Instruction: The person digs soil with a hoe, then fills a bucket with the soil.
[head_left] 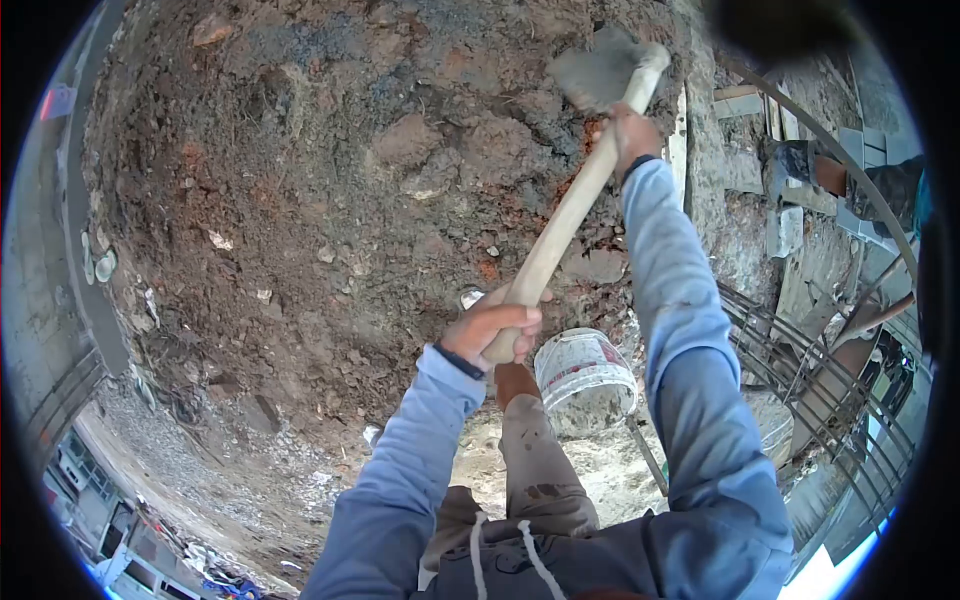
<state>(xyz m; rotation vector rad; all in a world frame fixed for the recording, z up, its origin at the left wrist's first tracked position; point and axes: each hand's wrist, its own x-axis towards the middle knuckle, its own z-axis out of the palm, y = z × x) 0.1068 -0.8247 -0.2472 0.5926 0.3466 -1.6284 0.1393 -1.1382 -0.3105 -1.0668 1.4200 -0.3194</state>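
Note:
Both hands are wrapped round the thick wooden handle of a hoe (565, 218), which slants up to the right. My left hand (500, 325) grips the handle near its lower end, close to my leg. Higher up, just below the head, my right hand (635, 138) is closed on it. The hoe's wide grey metal blade (598, 72) is slightly blurred and overlaps the brown soil (330, 180) at the top of the view. A white, dirt-smeared bucket (585, 362) is beside my lower leg, right of my left hand.
Steel reinforcing bars (825, 385) lie to the right, near boards and concrete blocks (785, 232). Another person's leg (830, 175) shows at the far right. A thin rod (647, 455) lies by the bucket. Loose clods and stones cover the ground; a concrete edge (80, 240) runs along the left.

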